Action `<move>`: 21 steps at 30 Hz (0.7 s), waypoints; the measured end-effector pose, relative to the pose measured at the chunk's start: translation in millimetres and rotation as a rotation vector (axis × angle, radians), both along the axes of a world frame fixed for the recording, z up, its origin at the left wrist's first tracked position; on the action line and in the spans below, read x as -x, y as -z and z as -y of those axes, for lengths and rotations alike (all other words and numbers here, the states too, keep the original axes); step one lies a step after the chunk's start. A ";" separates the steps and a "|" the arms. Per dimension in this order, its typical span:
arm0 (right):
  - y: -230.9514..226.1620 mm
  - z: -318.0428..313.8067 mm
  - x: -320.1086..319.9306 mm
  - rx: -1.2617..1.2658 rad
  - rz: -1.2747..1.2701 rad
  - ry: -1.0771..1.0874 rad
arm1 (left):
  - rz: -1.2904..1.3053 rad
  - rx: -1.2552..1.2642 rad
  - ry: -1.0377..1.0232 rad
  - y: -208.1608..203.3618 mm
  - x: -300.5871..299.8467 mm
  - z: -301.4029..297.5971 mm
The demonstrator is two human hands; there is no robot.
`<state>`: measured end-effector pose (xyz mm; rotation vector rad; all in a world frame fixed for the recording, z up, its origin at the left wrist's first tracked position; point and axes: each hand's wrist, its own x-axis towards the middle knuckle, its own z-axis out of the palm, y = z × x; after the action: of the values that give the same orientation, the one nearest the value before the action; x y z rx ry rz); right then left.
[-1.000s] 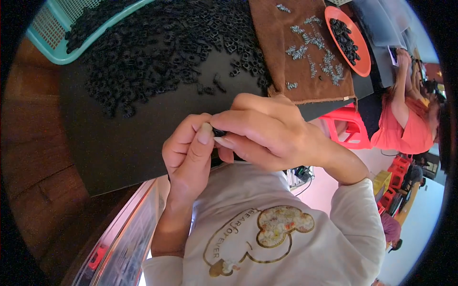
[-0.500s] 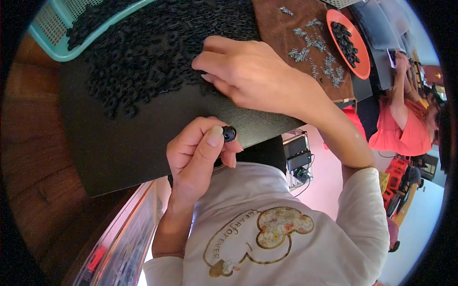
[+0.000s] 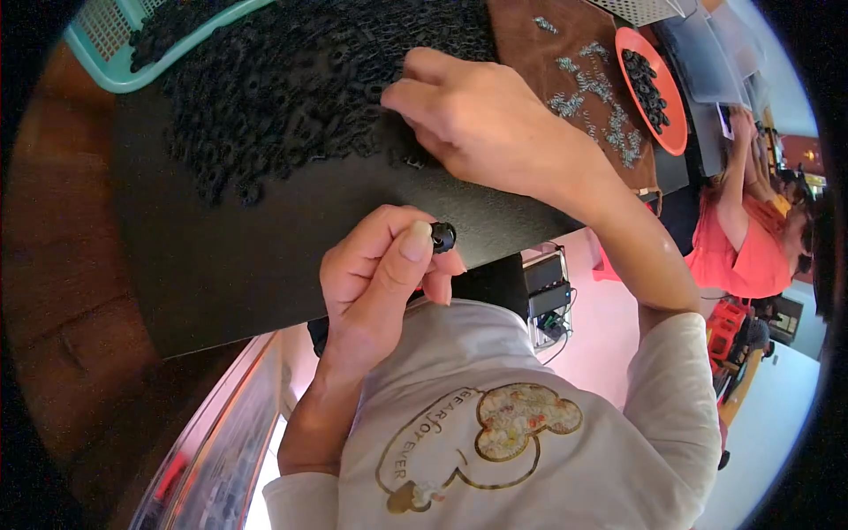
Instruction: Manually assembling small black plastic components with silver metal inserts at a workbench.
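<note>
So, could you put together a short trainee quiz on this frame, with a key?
1. True or false: the person's left hand holds a small black part.
2. The small springs lie: a) in the orange dish; b) on the brown cloth; c) in the green basket.
3. Fill in: the person's ___ hand is at the pile of black parts.

Key: 1. True. 2. b. 3. Right, as in right hand.

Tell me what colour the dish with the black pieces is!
The dish is reddish orange; it shows best in the head view.
</note>
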<state>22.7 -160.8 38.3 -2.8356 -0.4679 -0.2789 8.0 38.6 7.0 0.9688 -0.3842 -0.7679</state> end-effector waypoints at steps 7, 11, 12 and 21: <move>-17.0 -2.3 20.5 -0.562 -0.031 -0.010 | -0.086 0.075 -0.071 -0.8 -1.6 0.9; -26.2 -8.9 42.7 -0.861 -0.232 0.072 | -0.123 0.096 -0.095 -0.3 -2.4 1.2; -20.9 -9.5 46.5 -0.969 -0.253 0.065 | -0.127 0.100 -0.098 0.2 -2.5 1.8; -22.0 -12.6 65.0 -1.268 -0.366 0.057 | -0.116 0.093 -0.119 -0.9 0.9 5.2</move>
<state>-42.3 -148.3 60.3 -1.5940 -0.0512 -0.0176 7.1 33.4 7.9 0.8478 -0.2571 -0.6881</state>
